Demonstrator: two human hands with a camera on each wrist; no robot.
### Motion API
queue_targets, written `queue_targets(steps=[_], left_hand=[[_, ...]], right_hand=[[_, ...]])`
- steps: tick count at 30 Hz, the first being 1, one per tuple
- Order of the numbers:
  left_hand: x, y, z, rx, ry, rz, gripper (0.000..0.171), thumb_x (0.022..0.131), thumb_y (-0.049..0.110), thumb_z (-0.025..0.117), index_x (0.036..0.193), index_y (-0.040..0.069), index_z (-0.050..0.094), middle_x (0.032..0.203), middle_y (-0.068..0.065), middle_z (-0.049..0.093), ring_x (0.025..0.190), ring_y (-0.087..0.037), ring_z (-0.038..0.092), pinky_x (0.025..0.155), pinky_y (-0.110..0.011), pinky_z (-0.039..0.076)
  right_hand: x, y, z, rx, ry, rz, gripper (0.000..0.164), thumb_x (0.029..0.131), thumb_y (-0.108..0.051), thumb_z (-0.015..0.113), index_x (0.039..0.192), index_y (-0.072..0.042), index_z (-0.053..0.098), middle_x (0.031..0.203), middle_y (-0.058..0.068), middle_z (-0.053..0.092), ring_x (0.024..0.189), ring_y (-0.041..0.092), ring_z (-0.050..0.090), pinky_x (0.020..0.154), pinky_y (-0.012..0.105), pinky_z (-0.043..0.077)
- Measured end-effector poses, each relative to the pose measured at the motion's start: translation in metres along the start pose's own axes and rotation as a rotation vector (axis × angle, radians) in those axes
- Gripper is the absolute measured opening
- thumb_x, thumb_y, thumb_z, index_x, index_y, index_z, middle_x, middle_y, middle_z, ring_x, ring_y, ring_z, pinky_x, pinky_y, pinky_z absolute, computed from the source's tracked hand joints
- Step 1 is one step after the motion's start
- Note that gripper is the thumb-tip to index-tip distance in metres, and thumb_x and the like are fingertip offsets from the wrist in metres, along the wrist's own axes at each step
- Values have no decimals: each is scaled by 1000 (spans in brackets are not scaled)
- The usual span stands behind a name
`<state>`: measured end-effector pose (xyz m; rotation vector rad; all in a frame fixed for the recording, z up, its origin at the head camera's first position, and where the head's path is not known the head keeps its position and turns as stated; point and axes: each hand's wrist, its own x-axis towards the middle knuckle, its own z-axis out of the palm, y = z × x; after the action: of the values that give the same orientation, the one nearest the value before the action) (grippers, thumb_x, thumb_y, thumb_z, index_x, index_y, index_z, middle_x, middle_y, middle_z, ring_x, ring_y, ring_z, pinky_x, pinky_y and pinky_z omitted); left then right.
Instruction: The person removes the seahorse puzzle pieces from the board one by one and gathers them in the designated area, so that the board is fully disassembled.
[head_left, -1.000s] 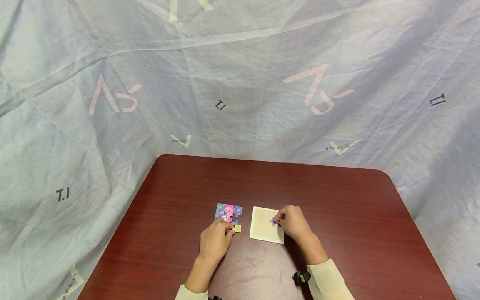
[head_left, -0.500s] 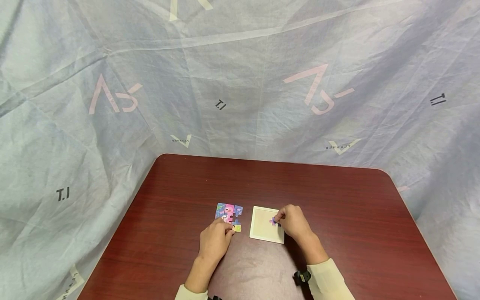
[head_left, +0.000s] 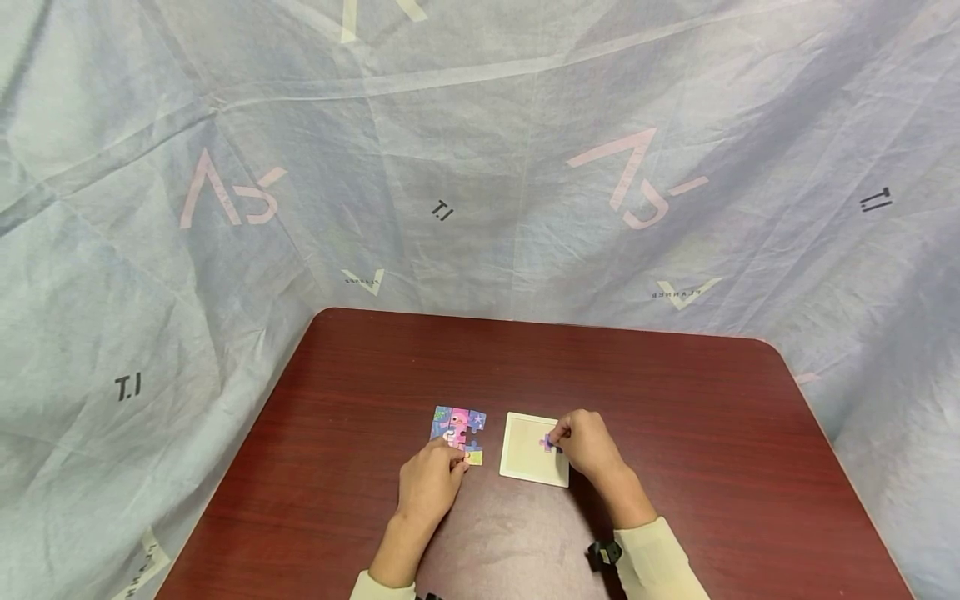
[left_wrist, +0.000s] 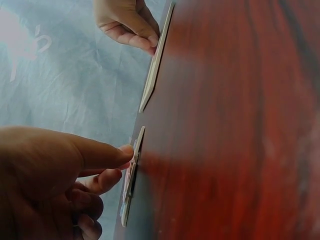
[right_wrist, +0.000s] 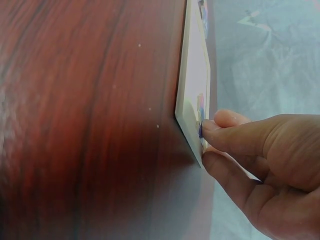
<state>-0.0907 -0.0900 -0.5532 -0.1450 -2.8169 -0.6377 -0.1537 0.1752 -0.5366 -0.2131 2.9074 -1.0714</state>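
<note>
My left hand (head_left: pixel 431 479) is at the near edge of a partly joined jigsaw puzzle (head_left: pixel 458 419) with a pink figure on blue. Its thumb and index finger pinch a puzzle piece with yellow (head_left: pixel 474 457) at the near right corner; the fingers cover part of the puzzle. To the right lies a shallow cream puzzle tray (head_left: pixel 525 454). Over its right side my right hand (head_left: pixel 588 444) pinches a purple and pink puzzle piece (head_left: pixel 545 444) between thumb and fingers. In the right wrist view this piece (right_wrist: pixel 201 107) lies close against the tray floor.
The puzzle and tray lie side by side on a dark red wooden table (head_left: pixel 675 450), a narrow strip of tabletop between them. Grey printed cloth (head_left: pixel 480 167) hangs behind the table and along its sides. A dark wrist device (head_left: pixel 603 554) sits at the right cuff.
The left fingertips have shifted slightly left, so more of the yellow piece shows. The right hand, its piece and the tray have stayed in place.
</note>
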Motion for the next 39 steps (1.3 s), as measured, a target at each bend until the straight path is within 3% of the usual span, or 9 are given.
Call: queue_targets(steps=[5, 9, 15, 19, 23, 31, 39], left_hand=[[1, 5, 0, -9, 4, 0, 9, 82, 20, 90, 80, 19, 81, 77, 3, 65, 62, -12, 65, 52, -32, 49], [0, 13, 1, -28, -14, 19, 24, 82, 19, 90, 67, 18, 70, 74, 4, 60, 59, -9, 56, 50, -28, 44], [-1, 33, 7, -67, -54, 89, 7, 84, 20, 88, 86, 17, 83, 82, 4, 67, 66, -9, 65, 55, -27, 50], [-1, 46, 12, -83, -102, 118, 10, 86, 22, 86, 94, 17, 84, 82, 6, 65, 66, -5, 61, 57, -24, 49], [1, 56, 18, -66, -121, 143, 14, 85, 23, 86, 98, 17, 84, 88, 6, 69, 71, -12, 69, 61, -28, 54], [2, 68, 27, -8, -132, 201, 11, 83, 24, 87, 92, 21, 83, 87, 6, 67, 70, -14, 69, 59, -29, 53], [3, 71, 32, 23, -137, 210, 7, 82, 24, 87, 86, 24, 82, 87, 5, 67, 68, -15, 69, 57, -29, 51]], right_hand=[[0, 1, 1, 4, 3, 4, 22, 84, 13, 75, 71, -4, 78, 78, 7, 78, 72, 13, 64, 60, 26, 51], [-1, 1, 1, 6, 1, 12, 23, 84, 13, 75, 70, -5, 77, 78, 6, 77, 71, 12, 63, 60, 25, 50], [-1, 2, 2, -7, 9, 12, 23, 84, 12, 75, 70, -6, 78, 77, 5, 77, 71, 12, 61, 61, 25, 50], [-1, 3, 3, -16, 15, 10, 21, 83, 10, 76, 71, -7, 79, 75, 4, 77, 70, 11, 63, 61, 26, 50], [-1, 3, 3, -11, 26, 7, 19, 83, 7, 77, 70, -7, 79, 72, 4, 76, 67, 11, 62, 59, 26, 50], [-1, 0, 3, -25, -2, -14, 18, 83, 6, 77, 73, -8, 79, 73, 2, 75, 67, 9, 59, 59, 23, 48], [-3, -3, 0, -3, -17, -16, 13, 79, -2, 89, 75, -7, 78, 72, 1, 75, 67, 10, 60, 60, 27, 49]])
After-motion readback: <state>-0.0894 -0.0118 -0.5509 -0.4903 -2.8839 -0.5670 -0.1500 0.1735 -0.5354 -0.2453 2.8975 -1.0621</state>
